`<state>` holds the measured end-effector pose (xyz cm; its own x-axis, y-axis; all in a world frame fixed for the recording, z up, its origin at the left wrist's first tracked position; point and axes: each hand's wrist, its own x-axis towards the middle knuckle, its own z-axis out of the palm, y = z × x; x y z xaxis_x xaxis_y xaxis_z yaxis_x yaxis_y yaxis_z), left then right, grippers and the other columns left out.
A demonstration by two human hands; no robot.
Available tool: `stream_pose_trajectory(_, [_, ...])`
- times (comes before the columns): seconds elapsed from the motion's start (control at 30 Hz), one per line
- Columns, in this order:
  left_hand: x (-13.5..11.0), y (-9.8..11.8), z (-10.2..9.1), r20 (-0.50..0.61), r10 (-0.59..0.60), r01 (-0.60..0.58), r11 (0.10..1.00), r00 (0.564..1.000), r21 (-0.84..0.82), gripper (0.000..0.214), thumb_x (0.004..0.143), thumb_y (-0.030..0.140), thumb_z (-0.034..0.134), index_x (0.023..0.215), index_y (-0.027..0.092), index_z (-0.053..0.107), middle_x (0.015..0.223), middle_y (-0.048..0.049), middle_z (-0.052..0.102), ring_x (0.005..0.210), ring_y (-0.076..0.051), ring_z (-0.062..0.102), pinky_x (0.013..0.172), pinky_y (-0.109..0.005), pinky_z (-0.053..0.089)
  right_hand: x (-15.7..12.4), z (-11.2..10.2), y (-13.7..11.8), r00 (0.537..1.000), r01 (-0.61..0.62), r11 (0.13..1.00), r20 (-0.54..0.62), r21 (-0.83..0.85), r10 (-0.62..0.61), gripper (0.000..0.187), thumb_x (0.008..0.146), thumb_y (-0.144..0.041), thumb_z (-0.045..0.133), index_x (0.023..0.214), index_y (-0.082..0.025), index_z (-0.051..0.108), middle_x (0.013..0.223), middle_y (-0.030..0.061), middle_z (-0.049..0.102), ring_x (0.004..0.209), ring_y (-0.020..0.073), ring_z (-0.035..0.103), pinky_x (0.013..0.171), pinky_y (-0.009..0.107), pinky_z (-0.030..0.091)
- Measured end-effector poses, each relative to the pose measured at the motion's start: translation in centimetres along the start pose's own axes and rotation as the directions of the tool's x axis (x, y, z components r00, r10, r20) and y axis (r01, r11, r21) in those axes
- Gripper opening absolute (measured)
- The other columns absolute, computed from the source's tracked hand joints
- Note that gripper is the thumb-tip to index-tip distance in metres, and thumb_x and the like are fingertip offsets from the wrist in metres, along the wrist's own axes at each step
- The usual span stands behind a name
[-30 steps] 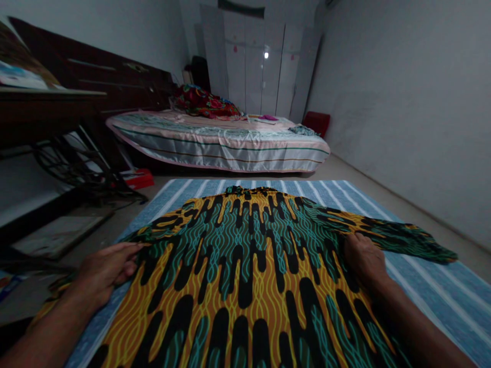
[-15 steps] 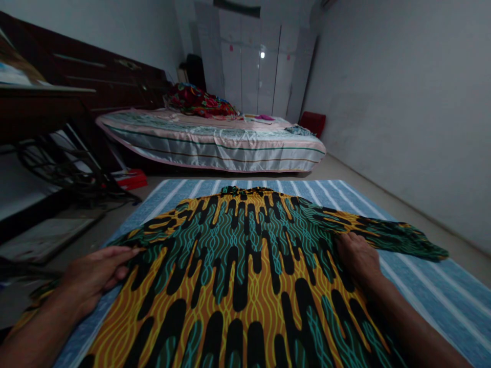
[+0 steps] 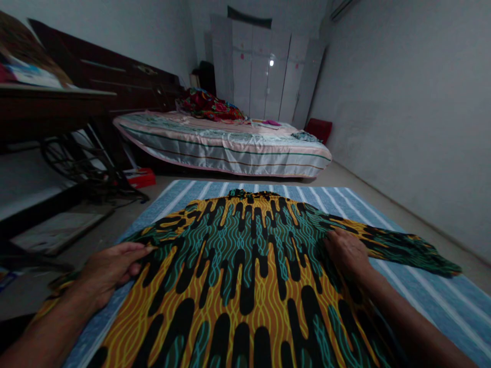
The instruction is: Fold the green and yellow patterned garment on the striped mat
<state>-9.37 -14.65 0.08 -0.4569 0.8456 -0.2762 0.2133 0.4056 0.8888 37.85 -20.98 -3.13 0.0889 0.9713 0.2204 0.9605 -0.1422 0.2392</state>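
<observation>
A long-sleeved shirt (image 3: 249, 255) with a black, mustard and teal wavy pattern lies spread out, its gathered collar at the far end. My left hand (image 3: 115, 268) pinches the shirt's left edge just under the sleeve, thumb and forefinger together. On the opposite edge, below the other armpit, my right hand (image 3: 347, 253) has its fingers curled closed on the fabric. The right sleeve stretches out sideways past that hand. Part of the left sleeve hangs down behind my left forearm. The shirt's hem is out of view.
Under the shirt is a blue surface with white stripes (image 3: 425, 286). Beyond it stands a bed (image 3: 230, 148) with a satin cover and a red floral blanket (image 3: 215, 106). A dark table with an iron wheel (image 3: 65, 158) and a red box (image 3: 141, 178) are at the left.
My right hand has moved a little inward, drawing the shirt's right edge with it. My left hand keeps its pinch. The whole view has shifted slightly.
</observation>
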Motion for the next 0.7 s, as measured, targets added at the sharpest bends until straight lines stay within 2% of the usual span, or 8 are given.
stream_pose_trajectory(0.1, [0.2, -0.2, -0.1, 0.003, 0.001, -0.001, 1.0, 1.0, 0.001, 0.047, 0.039, 0.04, 0.071, 0.077, 0.017, 0.056, 0.036, 0.0078, 0.043, 0.037, -0.007, 0.035, 0.038, -0.013, 0.02, 1.9, 0.4, -1.2, 0.996, -0.004, 1.0, 0.094, -0.018, 0.006, 0.022, 0.088, -0.018, 0.042, 0.086, -0.015, 0.064, 0.089, 0.0103, 0.064, 0.086, 0.0212, 0.06, 0.066, 0.027, 0.037])
stream_pose_trajectory(0.2, [0.6, -0.6, -0.3, 0.027, 0.016, -0.016, 1.0, 0.999, -0.008, 0.049, 0.039, 0.04, 0.071, 0.079, 0.017, 0.056, 0.038, 0.0071, 0.046, 0.039, -0.007, 0.037, 0.039, -0.014, 0.022, 2.7, 1.0, -1.7, 0.99, -0.005, 1.0, 0.14, -0.031, 0.009, 0.027, 0.087, -0.01, 0.039, 0.084, -0.013, 0.066, 0.087, 0.0127, 0.064, 0.086, 0.0228, 0.061, 0.064, 0.028, 0.038])
stream_pose_trajectory(0.3, [0.8, -0.7, -0.3, 0.017, 0.021, -0.021, 1.0, 1.0, 0.001, 0.048, 0.038, 0.038, 0.072, 0.078, 0.017, 0.056, 0.04, 0.0061, 0.048, 0.042, -0.007, 0.04, 0.042, -0.014, 0.027, 2.5, 1.4, -1.9, 0.991, -0.026, 0.999, 0.127, -0.041, 0.031, 0.028, 0.086, -0.008, 0.038, 0.086, -0.011, 0.066, 0.089, 0.0152, 0.064, 0.086, 0.0249, 0.062, 0.061, 0.028, 0.04])
stream_pose_trajectory(0.5, [0.5, -0.5, -0.2, -0.002, 0.018, -0.018, 0.998, 1.0, 0.056, 0.045, 0.041, 0.039, 0.071, 0.077, 0.018, 0.054, 0.039, 0.0066, 0.046, 0.039, -0.007, 0.033, 0.041, -0.015, 0.019, 2.3, 2.2, -1.6, 0.994, -0.097, 0.995, 0.053, 0.0, 0.096, 0.03, 0.087, -0.01, 0.036, 0.087, -0.011, 0.066, 0.089, 0.0147, 0.063, 0.086, 0.025, 0.061, 0.06, 0.029, 0.042])
stream_pose_trajectory(0.7, [1.1, -0.8, -0.6, 0.009, 0.053, -0.054, 0.994, 0.999, 0.092, 0.04, 0.043, 0.037, 0.071, 0.073, 0.019, 0.052, 0.041, 0.0065, 0.047, 0.043, -0.009, 0.038, 0.044, -0.017, 0.025, 2.6, 2.8, -1.0, 0.991, -0.136, 0.99, 0.0, 0.032, 0.136, 0.025, 0.087, -0.014, 0.04, 0.087, -0.011, 0.065, 0.09, 0.0138, 0.063, 0.086, 0.0238, 0.06, 0.061, 0.029, 0.042])
